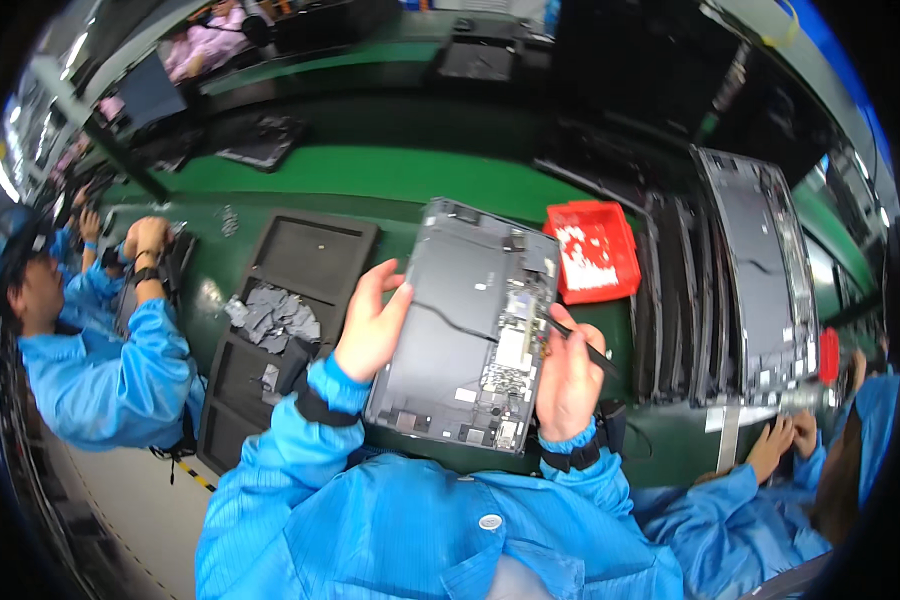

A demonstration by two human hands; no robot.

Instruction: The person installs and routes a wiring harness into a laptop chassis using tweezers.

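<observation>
An opened tablet [460, 320] is tilted up in front of me, with a dark battery area on its left and a bare circuit board along its right side. My left hand [373, 322] grips its left edge, thumb lying over the battery side. Between the fingers of my right hand [572, 380] is a slim black tool that looks like tweezers [595, 357], its tip close to the board's right edge. Whether the right hand also supports the tablet from below is hidden.
A red bin [592, 252] with white bits stands beyond the tablet. Several similar opened units [765, 275] stand upright in a row at right. Grey scraps [278, 318] lie on a dark tray [310, 250] at left. Co-workers in blue sit on both sides.
</observation>
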